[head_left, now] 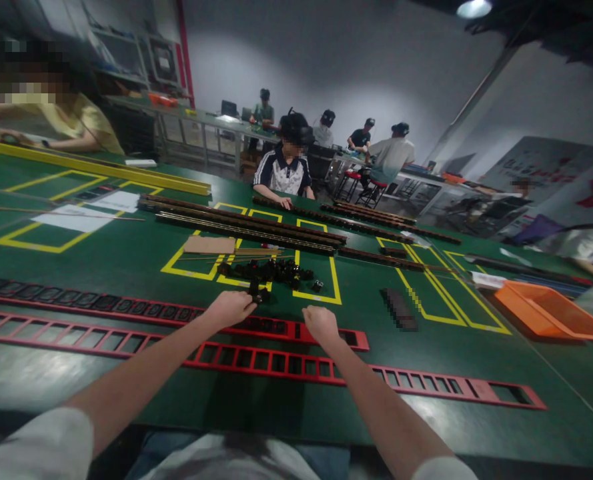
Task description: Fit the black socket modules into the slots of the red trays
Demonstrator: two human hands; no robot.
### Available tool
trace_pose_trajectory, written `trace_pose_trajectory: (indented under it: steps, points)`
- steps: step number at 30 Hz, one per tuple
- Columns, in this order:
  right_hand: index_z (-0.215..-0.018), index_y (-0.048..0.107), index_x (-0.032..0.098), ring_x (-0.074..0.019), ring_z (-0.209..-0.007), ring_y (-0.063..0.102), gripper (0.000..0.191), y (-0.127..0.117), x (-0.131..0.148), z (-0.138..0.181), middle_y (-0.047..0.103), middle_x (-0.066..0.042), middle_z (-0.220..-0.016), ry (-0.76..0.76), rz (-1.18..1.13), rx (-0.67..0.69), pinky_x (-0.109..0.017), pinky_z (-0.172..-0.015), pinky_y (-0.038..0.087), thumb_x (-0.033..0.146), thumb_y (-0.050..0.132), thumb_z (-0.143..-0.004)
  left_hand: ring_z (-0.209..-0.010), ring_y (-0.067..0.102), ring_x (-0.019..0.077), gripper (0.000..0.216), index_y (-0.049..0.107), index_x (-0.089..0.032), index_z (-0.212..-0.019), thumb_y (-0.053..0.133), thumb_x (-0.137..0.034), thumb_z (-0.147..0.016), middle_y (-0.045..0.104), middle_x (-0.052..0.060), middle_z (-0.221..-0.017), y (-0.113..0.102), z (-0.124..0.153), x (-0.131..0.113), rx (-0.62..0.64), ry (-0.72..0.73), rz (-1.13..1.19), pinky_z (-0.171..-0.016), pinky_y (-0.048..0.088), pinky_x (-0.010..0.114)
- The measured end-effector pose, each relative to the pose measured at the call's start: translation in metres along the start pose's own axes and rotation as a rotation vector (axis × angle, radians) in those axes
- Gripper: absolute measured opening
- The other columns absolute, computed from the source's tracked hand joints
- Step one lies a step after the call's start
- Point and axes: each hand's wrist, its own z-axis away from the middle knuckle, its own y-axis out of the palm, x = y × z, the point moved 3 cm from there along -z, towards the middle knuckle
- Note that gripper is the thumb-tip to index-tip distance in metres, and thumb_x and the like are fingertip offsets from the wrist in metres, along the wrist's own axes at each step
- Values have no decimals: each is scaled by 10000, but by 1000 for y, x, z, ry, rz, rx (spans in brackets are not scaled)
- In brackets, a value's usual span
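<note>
My left hand point(232, 311) is closed at the near side of a heap of small black parts point(276, 272). Its fingertips pinch a small black part point(259, 295). My right hand point(321, 323) is curled into a fist to the right; whatever may be in it is hidden. Below both hands runs a long red frame point(296, 329) with many square black pieces point(139, 307) seated in its left and middle openings. Nearer to me lies a second red frame point(466, 385), whose rectangular openings show the green tabletop through them.
Long dark rails point(246, 223) lie beyond the heap, by a cardboard piece point(209, 245). An orange tray point(541, 310) stands at the right, a yellow rail point(101, 167) at the far left. A person point(283, 167) sits across the green table point(356, 413); others work around.
</note>
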Motion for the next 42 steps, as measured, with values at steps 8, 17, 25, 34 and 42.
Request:
trace_pose_trajectory:
  steps: [8, 17, 25, 34, 42]
  points:
    - [-1162, 632, 214, -254, -1111, 556, 286, 24, -6, 32, 634, -95, -1198, -137, -303, -220, -397, -933, 433, 399, 545, -962, -1122, 569, 268, 413, 608, -217, -1191, 642, -481, -875, 640, 76, -1148, 27, 51, 7, -117, 65, 148, -1073, 344, 468]
    - [-1311, 598, 228, -314, -1146, 536, 578, 31, 8, 29, 612, -125, -1251, -256, -271, -86, -461, -948, 442, 439, 746, -794, -1136, 556, 295, 476, 571, -244, -1237, 721, -438, -829, 618, 78, -1219, 38, 48, 3, -35, -37, 170, -952, 434, 446]
    - [-1329, 581, 218, -319, -1152, 528, 549, 42, 17, 34, 608, -123, -1244, -133, -320, -121, -476, -998, 421, 304, 723, -806, -1115, 541, 281, 502, 568, -249, -1228, 727, -482, -814, 607, 63, -1188, 38, 48, 4, -59, -35, 156, -953, 416, 434]
    - [-1275, 605, 200, -285, -1138, 527, 460, 27, 20, 45, 629, -91, -1208, -130, -443, -199, -441, -1022, 393, 287, 706, -835, -1096, 555, 270, 481, 574, -248, -1243, 723, -446, -830, 627, 52, -1200, 38, 52, 2, -113, -31, 153, -926, 419, 426]
    - [-1274, 606, 209, -274, -1159, 528, 482, 22, 14, 51, 634, -86, -1218, -94, -417, -208, -444, -1056, 374, 307, 742, -822, -1140, 600, 294, 489, 611, -225, -1237, 704, -487, -834, 676, 88, -1209, 43, 56, 4, -290, -26, 147, -1143, 270, 544]
